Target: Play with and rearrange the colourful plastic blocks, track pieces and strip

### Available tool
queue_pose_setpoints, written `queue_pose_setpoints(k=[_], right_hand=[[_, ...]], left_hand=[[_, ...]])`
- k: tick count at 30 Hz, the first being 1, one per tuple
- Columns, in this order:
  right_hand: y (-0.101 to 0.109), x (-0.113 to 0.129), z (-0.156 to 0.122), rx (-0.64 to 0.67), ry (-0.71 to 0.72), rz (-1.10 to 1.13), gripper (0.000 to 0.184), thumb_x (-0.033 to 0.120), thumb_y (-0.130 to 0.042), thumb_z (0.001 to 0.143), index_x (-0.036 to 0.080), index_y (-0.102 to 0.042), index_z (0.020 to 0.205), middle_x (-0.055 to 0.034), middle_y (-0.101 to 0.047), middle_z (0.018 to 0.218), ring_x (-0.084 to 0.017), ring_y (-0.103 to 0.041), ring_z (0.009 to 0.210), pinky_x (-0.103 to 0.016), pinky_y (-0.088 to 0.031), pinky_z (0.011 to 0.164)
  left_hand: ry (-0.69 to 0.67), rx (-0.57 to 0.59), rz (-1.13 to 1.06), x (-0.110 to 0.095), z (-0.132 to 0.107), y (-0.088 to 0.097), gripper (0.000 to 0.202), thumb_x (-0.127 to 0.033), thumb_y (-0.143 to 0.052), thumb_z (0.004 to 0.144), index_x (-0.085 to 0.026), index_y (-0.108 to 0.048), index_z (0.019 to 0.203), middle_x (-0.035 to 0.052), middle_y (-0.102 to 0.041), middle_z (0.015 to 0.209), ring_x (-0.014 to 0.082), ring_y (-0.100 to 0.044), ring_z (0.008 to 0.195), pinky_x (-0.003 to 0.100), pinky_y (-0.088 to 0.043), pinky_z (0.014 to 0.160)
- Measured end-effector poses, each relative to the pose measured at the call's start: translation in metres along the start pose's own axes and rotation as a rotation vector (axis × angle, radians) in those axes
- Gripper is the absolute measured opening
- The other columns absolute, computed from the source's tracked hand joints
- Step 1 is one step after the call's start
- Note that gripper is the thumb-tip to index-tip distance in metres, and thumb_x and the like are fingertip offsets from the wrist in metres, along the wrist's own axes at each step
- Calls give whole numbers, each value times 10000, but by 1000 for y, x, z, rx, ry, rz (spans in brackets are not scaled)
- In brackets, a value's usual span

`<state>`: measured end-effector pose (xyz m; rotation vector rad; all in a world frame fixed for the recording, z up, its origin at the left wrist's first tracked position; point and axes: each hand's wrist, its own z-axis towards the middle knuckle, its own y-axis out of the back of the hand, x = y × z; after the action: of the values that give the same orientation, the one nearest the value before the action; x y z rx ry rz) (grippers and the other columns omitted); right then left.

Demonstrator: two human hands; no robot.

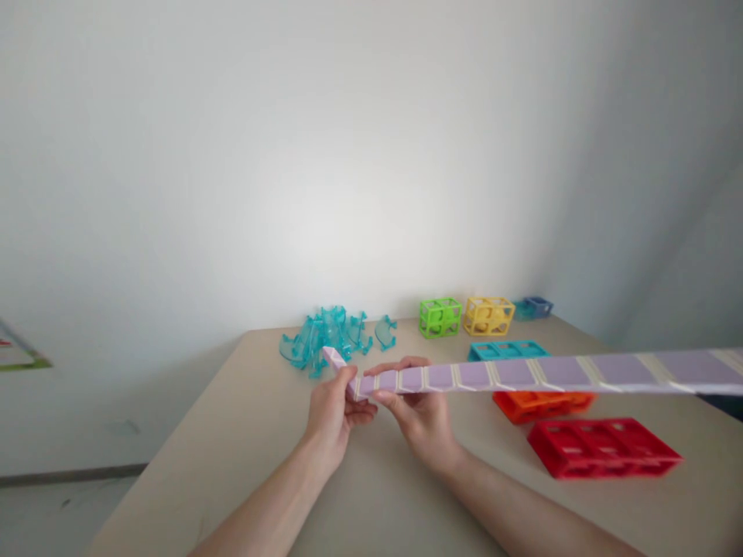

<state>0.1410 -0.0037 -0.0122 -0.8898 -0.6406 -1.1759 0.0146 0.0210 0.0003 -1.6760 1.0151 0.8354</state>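
A long strip of lilac square tiles (522,376) joined edge to edge reaches from the middle of the view to the right edge, held in the air above the table (255,433). My left hand (333,414) pinches its near end, where the last tile is bent upward. My right hand (421,414) grips the strip just to the right, thumb under and fingers over. Both hands are closed on the strip.
A heap of clear teal curved pieces (333,336) lies behind my hands. Green (439,317) and yellow (488,315) open cubes stand at the back, with a blue piece (537,307) further right. Flat teal (508,350), orange (542,404) and red (604,447) frames lie to the right.
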Motion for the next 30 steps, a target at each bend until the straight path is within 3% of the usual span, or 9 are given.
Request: queue_pose_setpoints(k=[6,10,13,15,17,19,21,26,30], right_hand=[[1,8,-1,148,135,-204,274,143,-679,816,267,-516,997,-68,-711,1075,-238,-668,1002,-429,-498,897],[-1,16,-2,210,208,-257,206,127,-672,810,267,-561,912,-63,-733,1040,-252,-662,1055,-428,-495,907],[0,18,0,181,169,-206,224,122,-716,769,260,-579,881,-66,-737,1029,-265,-658,1070,-434,-483,929],[-1,19,4,83,132,-118,261,135,-746,747,261,-565,887,-61,-736,1025,-264,-660,1064,-449,-466,958],[-6,20,16,-46,115,-17,295,163,-758,744,263,-532,904,-49,-736,1016,-251,-669,1034,-452,-469,959],[-15,21,38,-157,89,41,326,199,-775,728,250,-524,929,-46,-739,995,-246,-681,986,-443,-493,930],[-30,21,70,-239,23,81,365,231,-805,683,216,-555,949,-49,-743,950,-247,-692,932,-434,-522,895],[-78,9,164,-374,-259,339,258,101,-774,684,167,-581,842,44,-659,682,-143,-683,745,-293,-586,777],[-97,-24,214,-398,-431,330,140,70,-687,795,134,-564,776,37,-611,677,-88,-628,632,-225,-583,644]], left_hand=[[6,-124,16,-1,3,4,330,-407,-644,722,-153,-545,536,-18,-481,345,118,-459,275,200,-347,297],[130,-124,-62,-7,4,4,388,-404,-621,748,-176,-484,466,-55,-370,275,101,-399,240,181,-286,284],[257,-33,-183,-11,2,5,483,-439,-613,777,-188,-410,418,-59,-323,257,86,-376,238,174,-278,297],[200,113,-263,-11,1,6,581,-539,-610,777,-192,-364,380,-52,-294,249,85,-381,250,182,-296,320],[53,322,-275,-7,-1,8,649,-625,-596,761,-191,-352,345,-39,-268,243,90,-382,254,192,-264,324],[-81,490,-219,0,0,9,652,-617,-605,759,-183,-380,327,-29,-266,245,87,-361,246,202,-198,321],[-160,551,-135,7,2,10,616,-550,-628,762,-174,-416,322,-27,-270,248,77,-320,235,211,-149,325],[-215,486,31,11,13,14,579,-487,-647,725,-176,-408,299,-34,-248,252,61,-258,239,225,-107,346],[-268,437,116,10,21,20,557,-466,-628,732,-181,-418,303,-27,-279,252,57,-250,242,235,-101,358]])
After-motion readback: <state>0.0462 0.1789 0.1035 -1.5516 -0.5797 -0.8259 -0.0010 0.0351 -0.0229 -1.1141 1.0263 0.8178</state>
